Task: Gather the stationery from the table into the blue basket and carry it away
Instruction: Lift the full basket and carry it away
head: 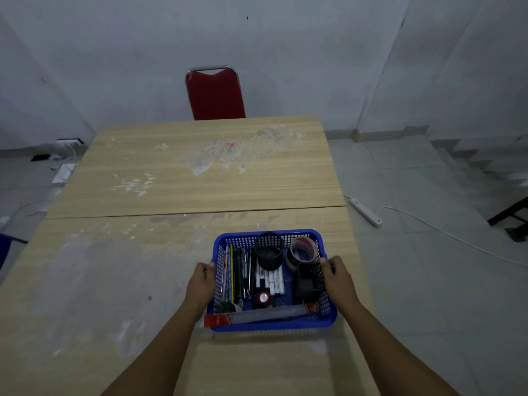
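Observation:
The blue basket [325, 318] is near the table's right front edge, and a shadow beneath it suggests it hangs just above the wood. My left hand [202, 282] grips its left wall and my right hand [337, 277] grips its right wall, thumbs over the rim. Inside lie several pens and pencils [238, 274], white markers [271, 278], a round black mesh cup [268, 251], a square black mesh holder [308, 281], a tape roll [303, 248], a small red round item [262, 299] and a ruler [271, 314] sticking out at the front left.
The wooden table [171, 181] is worn with pale patches. A red chair [213, 94] stands at its far end. On the floor to the right lie a white power strip [365, 211] and cable; a black frame [511, 215] stands further right.

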